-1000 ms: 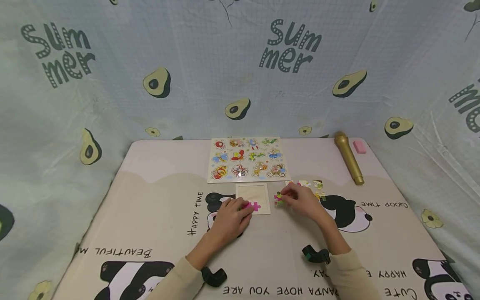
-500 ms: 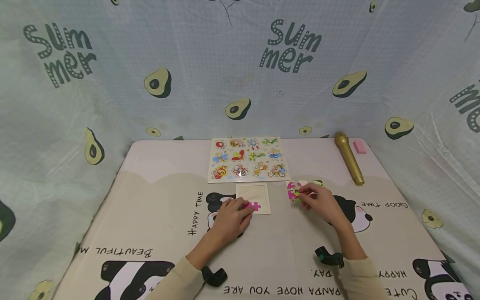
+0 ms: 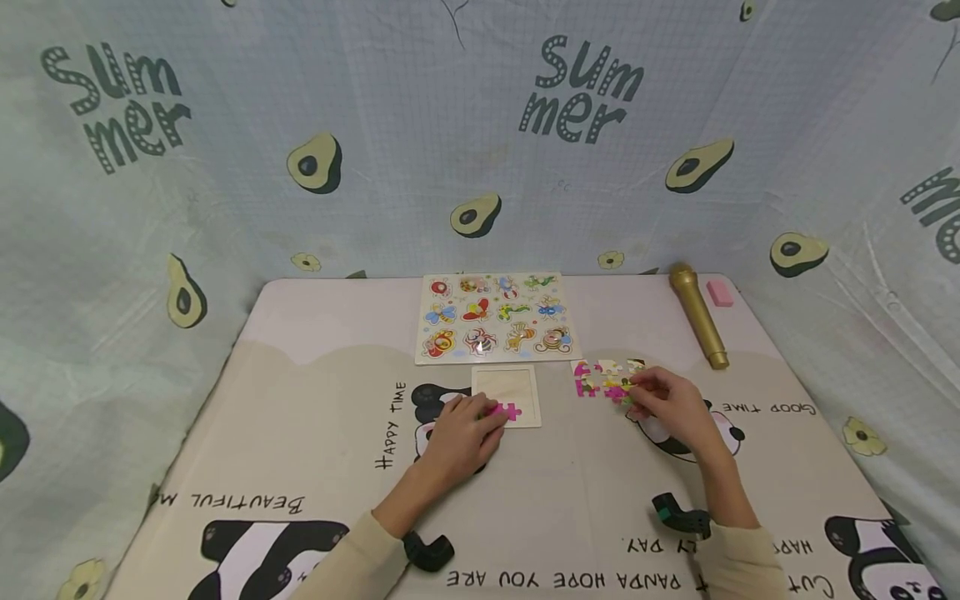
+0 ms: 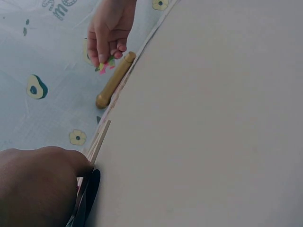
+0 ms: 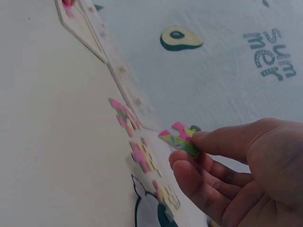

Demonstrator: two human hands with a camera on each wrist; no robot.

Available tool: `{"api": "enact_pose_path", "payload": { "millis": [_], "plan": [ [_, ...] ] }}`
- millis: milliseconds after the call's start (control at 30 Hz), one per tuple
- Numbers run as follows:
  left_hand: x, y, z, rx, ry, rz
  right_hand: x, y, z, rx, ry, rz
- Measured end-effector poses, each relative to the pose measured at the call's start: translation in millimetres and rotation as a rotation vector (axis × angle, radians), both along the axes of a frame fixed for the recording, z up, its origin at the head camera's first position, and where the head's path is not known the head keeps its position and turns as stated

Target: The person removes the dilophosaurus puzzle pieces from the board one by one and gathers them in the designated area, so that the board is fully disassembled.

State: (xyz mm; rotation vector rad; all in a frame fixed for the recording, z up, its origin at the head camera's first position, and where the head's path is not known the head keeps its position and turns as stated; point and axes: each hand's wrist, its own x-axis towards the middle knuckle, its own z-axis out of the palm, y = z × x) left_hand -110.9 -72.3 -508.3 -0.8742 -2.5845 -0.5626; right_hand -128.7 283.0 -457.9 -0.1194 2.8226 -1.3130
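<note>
My left hand (image 3: pixel 462 433) lies over the lower left of a small square wooden puzzle tray (image 3: pixel 516 382), fingertips on its edge and beside a pink jigsaw piece (image 3: pixel 513 412) lying inside. Part of that corner is hidden under the fingers. Off to the right, my right hand (image 3: pixel 673 410) pinches a green and pink jigsaw piece (image 5: pixel 182 139) between thumb and fingers, raised above the table in the right wrist view. Just left of it are several loose jigsaw pieces (image 3: pixel 587 385), laid close together on the tabletop.
A larger board with printed insects (image 3: pixel 498 320) lies behind the tray. At the back right are a gold microphone-shaped object (image 3: pixel 699 317) and a pink block (image 3: pixel 719 293). Printed cloth (image 3: pixel 405 125) hangs along the back and sides of the panda-patterned table (image 3: pixel 315 433).
My right hand has moved rightward from beside the tray, past the loose pieces, uncovering more of them. The left hand has kept its place on the tray.
</note>
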Motion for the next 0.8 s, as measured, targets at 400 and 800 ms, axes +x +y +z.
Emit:
{"api": "enact_pose_path", "payload": {
  "millis": [400,800],
  "plan": [
    [1.1,0.6,1.7,-0.031,-0.070,0.017,7.5,17,-1.3,0.093,-0.051,-0.068],
    [1.8,0.6,2.5,-0.026,-0.061,0.016,9.1,31,-7.9,0.038,-0.219,-0.045]
  ]
}}
